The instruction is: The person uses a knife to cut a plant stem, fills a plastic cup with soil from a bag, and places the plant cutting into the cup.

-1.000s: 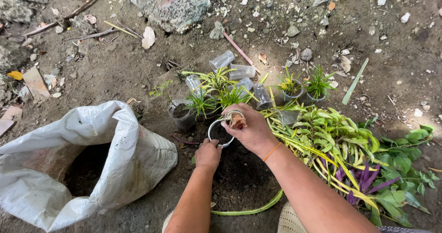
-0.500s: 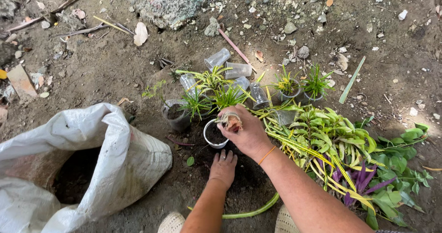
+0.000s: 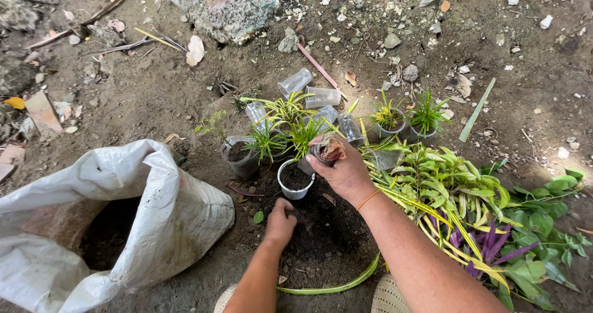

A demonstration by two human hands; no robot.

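Centrally, we see a white cup (image 3: 295, 180) standing upright on the dark soil heap (image 3: 321, 232), mouth up, its long axis vertical, so it keeps the soil it holds. Just beside its rim, our right hand (image 3: 346, 171) is closed around a small brown clump (image 3: 327, 149), held near the cup's mouth. Our left hand (image 3: 281, 220) lies below the cup, fingers curled into the loose soil. Behind stand potted seedlings (image 3: 290, 131) and clear empty cups (image 3: 309, 90); a white sack (image 3: 154, 208) gapes at left, cut foliage (image 3: 457, 183) at right.
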